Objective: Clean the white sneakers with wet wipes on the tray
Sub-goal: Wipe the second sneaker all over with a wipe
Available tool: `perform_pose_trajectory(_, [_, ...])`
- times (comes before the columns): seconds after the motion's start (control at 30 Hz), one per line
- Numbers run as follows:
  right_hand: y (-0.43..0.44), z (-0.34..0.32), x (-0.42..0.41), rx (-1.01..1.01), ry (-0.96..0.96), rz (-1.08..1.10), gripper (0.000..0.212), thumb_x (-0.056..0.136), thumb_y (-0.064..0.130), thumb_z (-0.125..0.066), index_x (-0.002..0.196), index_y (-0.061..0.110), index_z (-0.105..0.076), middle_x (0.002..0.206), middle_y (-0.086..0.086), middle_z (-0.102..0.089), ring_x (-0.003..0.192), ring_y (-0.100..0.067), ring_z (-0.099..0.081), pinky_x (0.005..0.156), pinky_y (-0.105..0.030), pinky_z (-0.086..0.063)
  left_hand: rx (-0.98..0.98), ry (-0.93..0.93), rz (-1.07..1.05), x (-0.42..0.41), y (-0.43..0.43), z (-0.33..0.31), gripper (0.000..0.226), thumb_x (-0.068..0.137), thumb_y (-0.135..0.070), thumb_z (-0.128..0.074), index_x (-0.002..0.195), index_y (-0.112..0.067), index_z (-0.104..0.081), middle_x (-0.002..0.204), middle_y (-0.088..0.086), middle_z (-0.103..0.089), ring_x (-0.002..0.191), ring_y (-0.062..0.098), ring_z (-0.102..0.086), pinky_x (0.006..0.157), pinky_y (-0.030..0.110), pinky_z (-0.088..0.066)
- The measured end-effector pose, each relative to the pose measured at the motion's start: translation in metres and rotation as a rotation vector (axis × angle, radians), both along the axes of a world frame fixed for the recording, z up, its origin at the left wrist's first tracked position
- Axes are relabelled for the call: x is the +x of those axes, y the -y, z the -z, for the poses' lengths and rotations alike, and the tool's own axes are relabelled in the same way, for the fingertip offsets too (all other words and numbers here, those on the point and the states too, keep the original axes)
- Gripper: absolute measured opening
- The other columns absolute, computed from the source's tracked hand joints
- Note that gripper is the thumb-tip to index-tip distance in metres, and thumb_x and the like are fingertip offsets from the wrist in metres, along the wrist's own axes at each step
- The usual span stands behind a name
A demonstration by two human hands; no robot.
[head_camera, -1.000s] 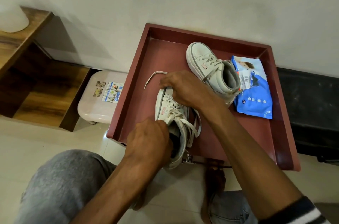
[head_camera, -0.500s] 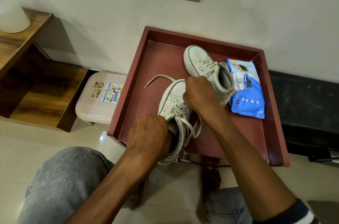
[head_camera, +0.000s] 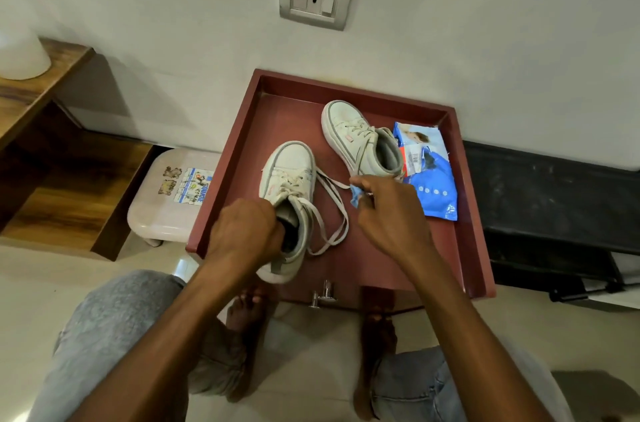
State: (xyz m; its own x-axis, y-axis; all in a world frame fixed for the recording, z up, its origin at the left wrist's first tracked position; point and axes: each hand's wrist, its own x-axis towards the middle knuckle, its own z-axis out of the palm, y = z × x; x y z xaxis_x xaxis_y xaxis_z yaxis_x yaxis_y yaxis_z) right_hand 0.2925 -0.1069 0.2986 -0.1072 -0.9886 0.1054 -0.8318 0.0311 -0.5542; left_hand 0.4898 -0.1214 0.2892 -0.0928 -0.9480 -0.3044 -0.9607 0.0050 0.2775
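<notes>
At frame centre, a person's left hand (head_camera: 247, 231) grips the heel opening of a sneaker (head_camera: 289, 193) on the red tray (head_camera: 239, 151); the right hand (head_camera: 388, 214) pinches a blue wipe (head_camera: 356, 195). A second sneaker (head_camera: 360, 139) and the wipes pack (head_camera: 429, 176) lie upper right.

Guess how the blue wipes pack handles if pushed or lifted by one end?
The wipes pack looks like a soft, crinkled film pouch, so it would probably sag if lifted. It lies flat on the tray, so it should slide, not roll. Glossy film may be slippery.
</notes>
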Motion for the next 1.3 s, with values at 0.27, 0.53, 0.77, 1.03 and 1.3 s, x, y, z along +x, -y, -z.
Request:
perform_pose_trajectory(0.27, [-0.019,0.009,-0.013,-0.045,0.044,0.021,0.027,0.093,0.010,-0.060,0.116,0.017,-0.072,0.100,0.002,-0.076,0.092,-0.013,-0.070,0.081,-0.032,-0.058,-0.116,-0.061,-0.129,0.012,0.024,-0.006,0.024,0.084,-0.011,-0.054,0.060,-0.009,-0.049,0.059,0.010,-0.057,0.055,0.027,-0.052,0.049,0.028,-0.033])
perform_pose_trajectory(0.53, [0.004,0.013,-0.017,-0.052,0.043,-0.016,0.029,0.094,0.010,-0.058,0.119,0.015,-0.070,0.105,-0.001,-0.075,0.099,-0.016,-0.069,0.088,-0.036,-0.056,0.026,0.048,-0.078,-0.002,0.057,-0.006,0.009,0.083,-0.015,-0.058,0.078,-0.008,-0.054,0.074,0.011,-0.061,0.068,0.029,-0.059,0.061,0.031,-0.046])
perform_pose_trajectory(0.77, [0.025,0.014,-0.023,0.015,0.211,-0.001,0.025,0.095,0.015,-0.058,0.115,0.019,-0.072,0.093,0.009,-0.075,0.088,-0.002,-0.070,0.084,-0.029,-0.057,-0.018,0.120,-0.014,0.003,0.051,-0.012,0.024,0.082,-0.028,-0.062,0.099,-0.015,-0.052,0.081,0.004,-0.054,0.081,0.031,-0.060,0.079,0.043,-0.056])
perform_pose_trajectory(1.03, [0.024,0.008,-0.027,0.026,0.441,0.021,0.024,0.093,0.016,-0.065,0.115,0.023,-0.072,0.103,0.014,-0.073,0.092,0.003,-0.068,0.082,-0.018,-0.054,-0.553,-0.381,-0.013,-0.035,0.036,-0.016,0.042,0.094,-0.026,-0.063,0.133,-0.012,-0.058,0.130,0.010,-0.064,0.115,0.030,-0.059,0.086,0.039,-0.049])
perform_pose_trajectory(1.3, [0.037,-0.003,-0.087,-0.165,0.521,0.236,0.025,0.091,0.005,-0.065,0.109,0.021,-0.072,0.102,0.013,-0.071,0.094,0.000,-0.068,0.083,-0.021,-0.056,-0.618,-0.460,0.383,-0.106,0.031,-0.003,0.039,0.089,-0.018,-0.065,0.128,-0.011,-0.061,0.119,0.009,-0.067,0.106,0.031,-0.061,0.079,0.044,-0.053])
